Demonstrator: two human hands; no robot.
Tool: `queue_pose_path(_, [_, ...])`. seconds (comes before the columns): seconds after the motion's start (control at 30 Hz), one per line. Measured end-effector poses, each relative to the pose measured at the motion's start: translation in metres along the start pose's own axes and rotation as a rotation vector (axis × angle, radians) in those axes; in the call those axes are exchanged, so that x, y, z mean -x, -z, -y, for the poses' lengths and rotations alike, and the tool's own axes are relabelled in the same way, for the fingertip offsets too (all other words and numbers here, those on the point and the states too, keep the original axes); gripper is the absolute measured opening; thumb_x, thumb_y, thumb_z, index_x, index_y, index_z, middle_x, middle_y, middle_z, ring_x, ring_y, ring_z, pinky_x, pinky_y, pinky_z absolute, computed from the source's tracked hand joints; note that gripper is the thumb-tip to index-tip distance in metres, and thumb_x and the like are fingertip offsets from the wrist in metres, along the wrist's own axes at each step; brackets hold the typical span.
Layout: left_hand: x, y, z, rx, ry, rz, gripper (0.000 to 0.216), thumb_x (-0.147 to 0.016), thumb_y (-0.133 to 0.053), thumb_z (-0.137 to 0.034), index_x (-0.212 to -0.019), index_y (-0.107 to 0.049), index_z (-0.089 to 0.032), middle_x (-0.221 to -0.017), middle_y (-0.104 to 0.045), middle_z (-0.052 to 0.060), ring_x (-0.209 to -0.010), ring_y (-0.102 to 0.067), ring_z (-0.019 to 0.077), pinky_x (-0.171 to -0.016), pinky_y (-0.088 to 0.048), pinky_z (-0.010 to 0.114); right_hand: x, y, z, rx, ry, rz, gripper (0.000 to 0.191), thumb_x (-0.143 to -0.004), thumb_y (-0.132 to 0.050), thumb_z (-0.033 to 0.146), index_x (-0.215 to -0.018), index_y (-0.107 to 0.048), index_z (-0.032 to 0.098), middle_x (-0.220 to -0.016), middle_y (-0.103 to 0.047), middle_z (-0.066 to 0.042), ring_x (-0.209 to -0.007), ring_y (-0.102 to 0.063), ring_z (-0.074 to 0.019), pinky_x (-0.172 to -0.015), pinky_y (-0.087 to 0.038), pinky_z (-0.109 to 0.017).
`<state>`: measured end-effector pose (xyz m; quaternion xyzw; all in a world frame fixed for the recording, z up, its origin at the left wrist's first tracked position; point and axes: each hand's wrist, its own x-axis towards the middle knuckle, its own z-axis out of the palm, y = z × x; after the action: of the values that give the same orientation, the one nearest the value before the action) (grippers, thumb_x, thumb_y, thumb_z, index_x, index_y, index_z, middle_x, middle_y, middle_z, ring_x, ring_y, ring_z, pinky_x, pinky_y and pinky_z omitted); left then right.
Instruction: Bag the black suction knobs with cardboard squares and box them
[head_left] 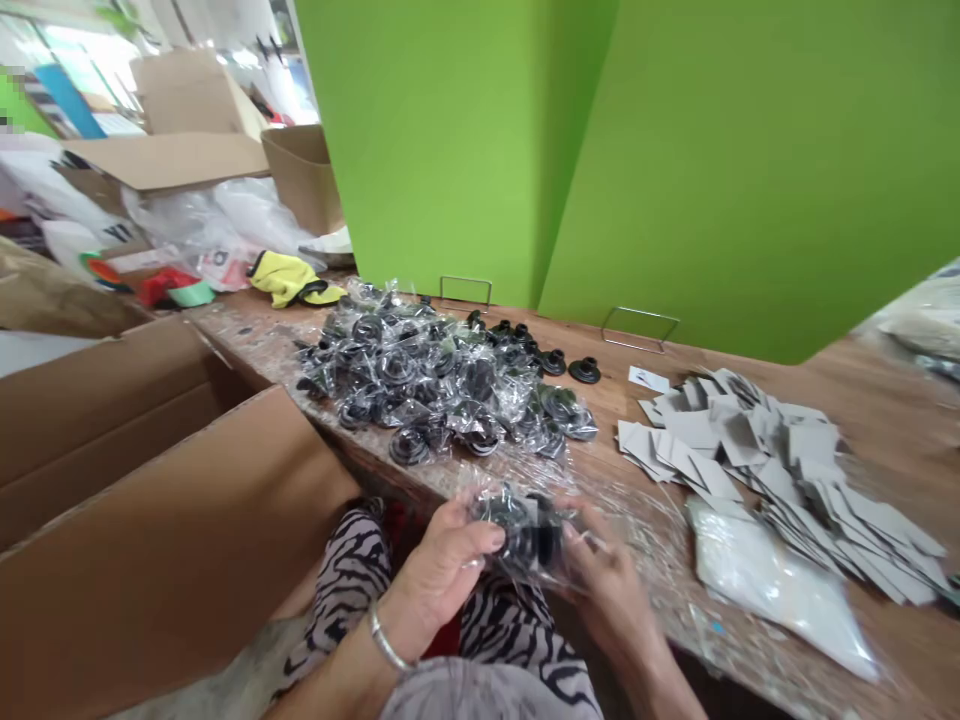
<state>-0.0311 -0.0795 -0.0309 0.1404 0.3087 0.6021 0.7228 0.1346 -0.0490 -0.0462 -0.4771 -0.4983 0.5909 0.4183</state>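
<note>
Black rubber fitting in clear plastic (525,530) is held over the lap, just off the desk (885,420) edge. Fingers of the left hand (439,570) and right hand (611,590) pinch it from both sides, curled snugly for a steady hold

The left hand (442,570) and the right hand (611,590) grip a bundle of clear cling film (521,530) from either side. Inside it are dark round parts, partly hidden by the fingers and the glare on the wrap. A loose tail of film (637,530) trails off to the right over the edge of the worktop (247,340). Beyond the hands lies a heaped pile of film-wrapped black rings (427,380), crinkled and shiny, some flat, others tipped on edge. Along its far side sit a few unwrapped black flanged pieces (583,370), upright on their wide bases, stems up, close together in a loose row.
</note>
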Motion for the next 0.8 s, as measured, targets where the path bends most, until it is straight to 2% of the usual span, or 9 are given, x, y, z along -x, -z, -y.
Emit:
queue_pose_path(0.07, [0.002, -0.002, -0.003, -0.009, -0.033, 0.028, 0.036, -0.056, -0.071, -0.012, -0.091, -0.061, -0.014, -0.072, -0.064, 0.002, -0.067, -0.059, 0.0139, -0.068, -0.044, 0.025, 0.008, -0.024, -0.001, -0.303, -0.115, 0.082, 0.033, -0.069, -0.063, 0.047, -0.089, -0.059, 0.021, -0.068, -0.060, 0.001, -0.052, -0.049, -0.0121, -0.046, -0.039, -0.023])
queue_pose_path(0.17, [0.012, -0.001, -0.011, -0.063, -0.036, 0.046, 0.040, -0.056, -0.074, -0.016, -0.094, -0.062, -0.015, -0.077, -0.065, 0.003, -0.070, -0.059, 0.0143, -0.071, -0.045, 0.026, 0.008, -0.049, -0.002, -0.413, -0.194, 0.141, 0.035, -0.065, -0.067, 0.045, -0.088, -0.062, 0.019, -0.067, -0.061, -0.001, -0.052, -0.050, -0.0129, -0.044, -0.039, -0.023])
queue_pose_path(0.27, [0.028, 0.007, -0.023, -0.113, -0.044, 0.054, 0.044, -0.060, -0.074, -0.026, -0.101, -0.060, -0.017, -0.081, -0.065, 0.004, -0.070, -0.059, 0.0146, -0.067, -0.047, 0.026, 0.005, -0.066, -0.005, -0.275, -0.153, 0.220, 0.036, -0.068, -0.063, 0.048, -0.092, -0.064, 0.021, -0.069, -0.064, -0.002, -0.060, -0.057, -0.0183, -0.054, -0.047, -0.030])
queue_pose_path(0.4, [0.056, 0.020, -0.051, -0.188, -0.006, -0.001, 0.048, -0.066, -0.069, -0.033, -0.109, -0.055, -0.018, -0.086, -0.063, 0.007, -0.065, -0.061, 0.0166, -0.051, -0.051, 0.026, -0.002, -0.086, -0.013, 0.121, 0.168, 0.254, 0.032, -0.072, -0.055, 0.051, -0.086, -0.065, 0.025, -0.075, -0.066, -0.003, -0.072, -0.060, -0.0226, -0.070, -0.051, -0.035])
queue_pose_path(0.5, [0.080, 0.027, -0.081, -0.202, 0.013, -0.081, 0.046, -0.061, -0.071, -0.026, -0.104, -0.055, -0.018, -0.081, -0.061, 0.005, -0.059, -0.060, 0.0161, -0.043, -0.051, 0.026, -0.012, -0.108, -0.012, 0.300, 0.351, 0.269, 0.034, -0.074, -0.051, 0.053, -0.091, -0.063, 0.026, -0.090, -0.065, -0.004, -0.083, -0.061, -0.0245, -0.074, -0.051, -0.037])
queue_pose_path(0.57, [0.096, 0.029, -0.102, -0.230, -0.031, -0.131, 0.041, -0.058, -0.072, -0.021, -0.096, -0.057, -0.017, -0.075, -0.059, 0.003, -0.054, -0.057, 0.0132, -0.038, -0.047, 0.020, -0.017, -0.129, -0.005, 0.327, 0.348, 0.383, 0.035, -0.074, -0.052, 0.050, -0.099, -0.060, 0.027, -0.098, -0.064, -0.004, -0.088, -0.060, -0.0244, -0.075, -0.051, -0.036])
queue_pose_path(0.67, [0.116, 0.028, -0.137, -0.325, -0.080, -0.198, 0.032, -0.056, -0.069, -0.016, -0.086, -0.060, -0.016, -0.070, -0.058, 0.002, -0.045, -0.050, 0.0080, -0.031, -0.036, 0.015, -0.017, -0.159, 0.010, 0.289, 0.278, 0.552, 0.038, -0.076, -0.050, 0.049, -0.106, -0.054, 0.026, -0.097, -0.065, -0.004, -0.081, -0.062, -0.0228, -0.066, -0.054, -0.032])
queue_pose_path(0.73, [0.124, 0.027, -0.170, -0.391, -0.125, -0.232, 0.024, -0.058, -0.067, -0.019, -0.081, -0.062, -0.013, -0.067, -0.060, 0.003, -0.040, -0.046, 0.0062, -0.031, -0.032, 0.016, -0.018, -0.168, 0.014, 0.281, 0.279, 0.507, 0.040, -0.075, -0.052, 0.050, -0.107, -0.053, 0.027, -0.096, -0.065, -0.004, -0.080, -0.063, -0.0228, -0.064, -0.054, -0.031])
queue_pose_path(0.8, [0.126, 0.032, -0.211, -0.450, -0.238, -0.292, 0.019, -0.061, -0.064, -0.024, -0.074, -0.064, -0.010, -0.063, -0.060, 0.004, -0.040, -0.046, 0.0072, -0.034, -0.031, 0.017, -0.023, -0.164, 0.008, 0.350, 0.335, 0.423, 0.042, -0.071, -0.057, 0.047, -0.110, -0.053, 0.030, -0.099, -0.064, -0.004, -0.085, -0.062, -0.0245, -0.064, -0.054, -0.032])
